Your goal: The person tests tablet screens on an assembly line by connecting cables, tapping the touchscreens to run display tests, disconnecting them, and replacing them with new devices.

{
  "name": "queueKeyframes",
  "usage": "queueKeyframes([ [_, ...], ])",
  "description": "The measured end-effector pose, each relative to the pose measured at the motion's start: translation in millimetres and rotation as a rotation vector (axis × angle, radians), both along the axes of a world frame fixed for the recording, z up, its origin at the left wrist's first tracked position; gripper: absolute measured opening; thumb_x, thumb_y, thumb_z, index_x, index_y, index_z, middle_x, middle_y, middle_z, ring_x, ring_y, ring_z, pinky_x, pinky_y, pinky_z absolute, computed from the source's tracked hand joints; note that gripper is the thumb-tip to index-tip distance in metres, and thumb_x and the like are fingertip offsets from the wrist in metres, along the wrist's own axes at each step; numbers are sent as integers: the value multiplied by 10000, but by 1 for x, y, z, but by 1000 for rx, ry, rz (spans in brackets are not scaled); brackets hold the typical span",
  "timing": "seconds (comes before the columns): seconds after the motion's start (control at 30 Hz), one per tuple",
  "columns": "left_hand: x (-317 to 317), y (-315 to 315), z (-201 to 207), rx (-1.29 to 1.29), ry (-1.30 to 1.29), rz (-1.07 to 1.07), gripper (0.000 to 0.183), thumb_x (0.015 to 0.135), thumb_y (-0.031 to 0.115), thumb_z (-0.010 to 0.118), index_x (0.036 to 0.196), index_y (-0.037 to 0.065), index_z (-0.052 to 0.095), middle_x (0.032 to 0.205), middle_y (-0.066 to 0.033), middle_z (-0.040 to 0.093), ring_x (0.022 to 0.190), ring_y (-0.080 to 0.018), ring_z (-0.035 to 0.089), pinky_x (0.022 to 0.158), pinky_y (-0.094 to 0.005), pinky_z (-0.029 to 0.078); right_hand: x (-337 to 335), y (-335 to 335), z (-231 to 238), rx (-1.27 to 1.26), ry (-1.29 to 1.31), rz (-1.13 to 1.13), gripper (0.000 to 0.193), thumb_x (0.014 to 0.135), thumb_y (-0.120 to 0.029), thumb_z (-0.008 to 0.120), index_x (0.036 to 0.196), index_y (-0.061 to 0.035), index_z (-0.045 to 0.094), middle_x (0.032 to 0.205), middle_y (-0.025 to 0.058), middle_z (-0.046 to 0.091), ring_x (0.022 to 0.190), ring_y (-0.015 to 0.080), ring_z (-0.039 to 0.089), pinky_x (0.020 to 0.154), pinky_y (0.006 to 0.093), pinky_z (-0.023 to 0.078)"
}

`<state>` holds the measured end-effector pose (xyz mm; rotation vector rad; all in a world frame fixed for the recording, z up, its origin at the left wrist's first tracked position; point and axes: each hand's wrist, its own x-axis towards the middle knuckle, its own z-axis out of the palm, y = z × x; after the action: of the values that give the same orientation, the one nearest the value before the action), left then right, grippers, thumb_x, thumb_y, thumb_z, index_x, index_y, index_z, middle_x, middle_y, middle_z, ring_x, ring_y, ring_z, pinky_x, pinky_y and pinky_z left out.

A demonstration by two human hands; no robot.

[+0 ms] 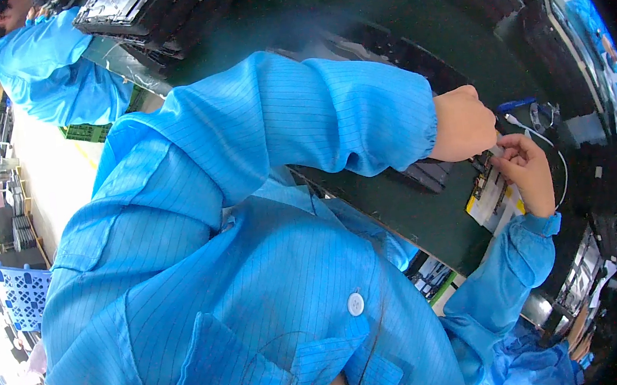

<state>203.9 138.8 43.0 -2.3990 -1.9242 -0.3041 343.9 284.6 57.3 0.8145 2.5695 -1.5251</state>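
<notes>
My left hand (465, 125) is closed in a fist at the end of the blue sleeve that crosses the view. Beside it my right hand (528, 169) is closed too, thumb and fingers pinched together. The fingers of both hands meet over the bench, around something small and pale that I cannot make out. Just below them lies a yellow and white printed card or label sheet (484, 208), partly hidden by the right hand. A white cable (563, 166) curves past the right hand. Near the left hand lies a blue stick-like object (516, 105).
The dark green bench (370, 205) carries a dark flat panel (427, 174) beneath my left forearm. Stacked black frames or panels (162, 20) stand at the far left. A co-worker in a blue coat (59, 72) is at the upper left, near a blue basket (24, 294).
</notes>
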Motion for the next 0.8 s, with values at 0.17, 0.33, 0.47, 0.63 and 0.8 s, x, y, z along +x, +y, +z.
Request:
queueKeyframes([
  [0.17, 5, 4, 1, -41, 31, 26, 139, 717, 200, 560, 745, 83, 631, 780, -96, 604, 765, -254, 593, 694, -386, 392, 0, 0, 0, 3, 4, 13, 299, 669, 5, 642, 949, -4, 538, 686, -17, 501, 573, 37, 448, 508, 168, 346],
  [0.33, 11, 14, 1, -56, -30, 75, 128, 698, 200, 572, 735, 96, 638, 783, -89, 609, 757, -247, 594, 688, -391, 382, -1, -1, 1, 0, -11, -13, 300, 675, 1, 643, 955, 1, 535, 683, -18, 501, 576, 35, 449, 507, 169, 347],
  [0.47, 11, 15, 0, -36, -37, 73, 136, 680, 214, 586, 737, 103, 642, 788, -87, 614, 748, -240, 595, 675, -392, 375, -1, -2, 2, 18, -26, -6, 291, 682, -1, 637, 955, 1, 536, 680, -18, 503, 574, 34, 450, 508, 172, 350],
  [0.63, 13, 15, 1, -43, -52, 107, 147, 669, 221, 594, 740, 101, 642, 785, -90, 618, 763, -244, 592, 683, -392, 377, -1, -3, 2, 27, -24, -6, 287, 683, 3, 633, 953, 0, 537, 679, -19, 505, 564, 32, 447, 500, 169, 349],
  [0.8, 15, 18, 0, -58, -83, 117, 151, 667, 218, 596, 744, 96, 642, 778, -96, 619, 748, -247, 593, 691, -390, 382, -2, -3, 2, 9, -20, -17, 272, 682, 8, 628, 939, -2, 537, 669, -20, 505, 557, 28, 446, 491, 163, 342],
])
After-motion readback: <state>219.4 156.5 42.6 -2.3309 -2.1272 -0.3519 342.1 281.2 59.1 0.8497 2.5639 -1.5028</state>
